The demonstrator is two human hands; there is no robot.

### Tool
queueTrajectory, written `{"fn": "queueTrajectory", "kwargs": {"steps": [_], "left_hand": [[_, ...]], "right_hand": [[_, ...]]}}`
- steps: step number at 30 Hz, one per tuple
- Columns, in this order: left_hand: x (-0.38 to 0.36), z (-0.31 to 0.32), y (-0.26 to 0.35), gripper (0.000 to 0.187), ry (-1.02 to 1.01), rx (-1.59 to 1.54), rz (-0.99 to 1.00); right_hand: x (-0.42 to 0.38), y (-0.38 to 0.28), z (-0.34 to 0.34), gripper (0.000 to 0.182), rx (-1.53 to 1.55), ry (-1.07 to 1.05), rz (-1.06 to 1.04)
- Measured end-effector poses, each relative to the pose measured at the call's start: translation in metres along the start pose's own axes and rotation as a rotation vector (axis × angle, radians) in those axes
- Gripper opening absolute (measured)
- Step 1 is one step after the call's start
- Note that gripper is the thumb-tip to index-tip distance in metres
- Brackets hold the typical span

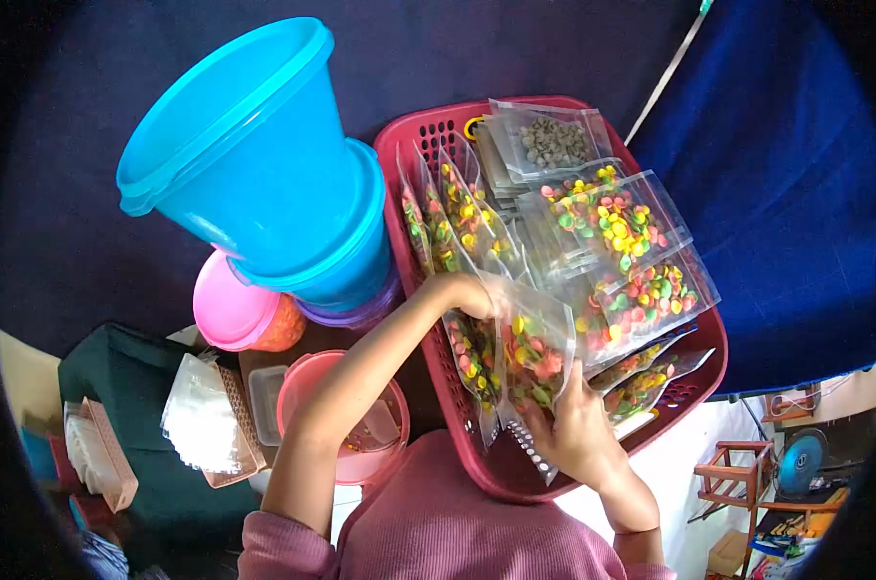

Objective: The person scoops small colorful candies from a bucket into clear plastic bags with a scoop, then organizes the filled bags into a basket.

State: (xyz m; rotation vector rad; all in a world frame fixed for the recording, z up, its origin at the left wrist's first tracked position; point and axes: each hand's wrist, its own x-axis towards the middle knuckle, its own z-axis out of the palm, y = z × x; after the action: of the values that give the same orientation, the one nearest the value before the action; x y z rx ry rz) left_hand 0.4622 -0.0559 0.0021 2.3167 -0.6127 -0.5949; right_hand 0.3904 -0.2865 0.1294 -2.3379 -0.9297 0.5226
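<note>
A clear packet of red, yellow and green round pieces (534, 353) stands upright in a red perforated basket (515, 483). My left hand (465, 293) is closed on the packet's upper left edge, its fingertips partly hidden by the plastic. Lower down, my right hand (575, 430) grips the same packet's right side. More filled packets (467, 208) stand in a row along the basket's left side. On the right lie stacked packets of coloured pieces (617, 222), with a packet of grey-brown pieces (554, 143) above them.
Stacked blue tubs (264, 145) rise left of the basket. Near them are a pink-lidded jar (240, 300) and a pink bucket (399, 416). Clear empty bags (201, 416) fill a small basket at lower left. A wooden stool (737, 474) stands at lower right.
</note>
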Motion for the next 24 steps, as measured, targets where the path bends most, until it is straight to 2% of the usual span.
{"fn": "queueTrajectory", "kwargs": {"steps": [1, 2, 4, 5, 6, 8, 9, 10, 12, 13, 15, 17, 18, 19, 21, 22, 23, 24], "left_hand": [[0.001, -0.001, -0.003, 0.032, -0.080, -0.018, -0.038], [0.001, -0.004, -0.001, 0.032, -0.070, -0.015, -0.041], [-0.003, -0.013, 0.011, 0.030, -0.211, 0.004, -0.126], [-0.003, -0.012, 0.005, 0.030, -0.197, -0.207, -0.110], [-0.007, -0.015, 0.012, 0.030, -0.185, -0.206, -0.113], [-0.011, -0.023, 0.028, 0.032, -0.174, -0.640, -0.459], [-0.003, -0.023, 0.023, 0.040, -0.287, -0.761, -0.479], [0.002, -0.024, 0.020, 0.040, -0.278, -0.754, -0.477], [0.007, -0.025, 0.020, 0.048, -0.361, -0.777, -0.561], [0.007, -0.027, 0.023, 0.049, -0.365, -0.745, -0.562], [0.005, -0.027, 0.029, 0.050, -0.321, -0.672, -0.557], [0.001, -0.028, 0.036, 0.050, -0.249, -0.560, -0.532], [-0.008, -0.034, 0.053, 0.041, -0.193, -0.433, -0.502], [-0.007, -0.037, 0.054, 0.041, -0.190, -0.414, -0.502], [-0.002, -0.039, 0.045, 0.029, -0.300, 0.293, -0.058], [-0.004, -0.030, 0.040, 0.032, -0.141, 0.200, -0.221], [-0.005, -0.031, 0.031, 0.034, -0.076, 0.183, -0.275], [-0.026, -0.040, 0.065, 0.036, -0.011, 0.155, -0.328]], "right_hand": [[0.000, 0.002, 0.002, 0.057, -0.022, 0.034, -0.097], [-0.001, 0.003, 0.002, 0.057, -0.027, 0.034, -0.106], [-0.004, 0.006, -0.001, 0.058, 0.000, -0.053, -0.031], [-0.007, 0.013, 0.000, 0.059, -0.027, -0.053, -0.058], [-0.009, 0.010, -0.001, 0.059, -0.034, -0.054, -0.069], [-0.016, 0.002, -0.006, 0.060, -0.079, -0.132, 0.005], [-0.021, 0.004, -0.004, 0.061, -0.121, -0.195, -0.025], [-0.024, 0.005, -0.002, 0.064, -0.177, -0.204, -0.111], [-0.024, 0.009, 0.011, 0.060, -0.222, -0.127, -0.272], [-0.021, 0.006, 0.013, 0.060, -0.225, -0.120, -0.277], [-0.012, 0.000, 0.015, 0.056, -0.274, -0.208, -0.077], [-0.002, -0.002, 0.022, 0.055, -0.301, -0.166, -0.103], [0.003, -0.006, 0.023, 0.053, -0.330, -0.130, -0.128], [0.008, -0.012, 0.023, 0.053, -0.469, -0.155, -0.140], [0.017, -0.014, 0.025, 0.053, -0.499, -0.150, -0.139], [0.021, -0.015, 0.025, 0.052, -0.533, -0.167, -0.135], [0.024, -0.017, 0.023, 0.059, -0.518, -0.188, -0.121], [0.025, -0.016, 0.021, 0.065, -0.505, -0.219, -0.107]]}}
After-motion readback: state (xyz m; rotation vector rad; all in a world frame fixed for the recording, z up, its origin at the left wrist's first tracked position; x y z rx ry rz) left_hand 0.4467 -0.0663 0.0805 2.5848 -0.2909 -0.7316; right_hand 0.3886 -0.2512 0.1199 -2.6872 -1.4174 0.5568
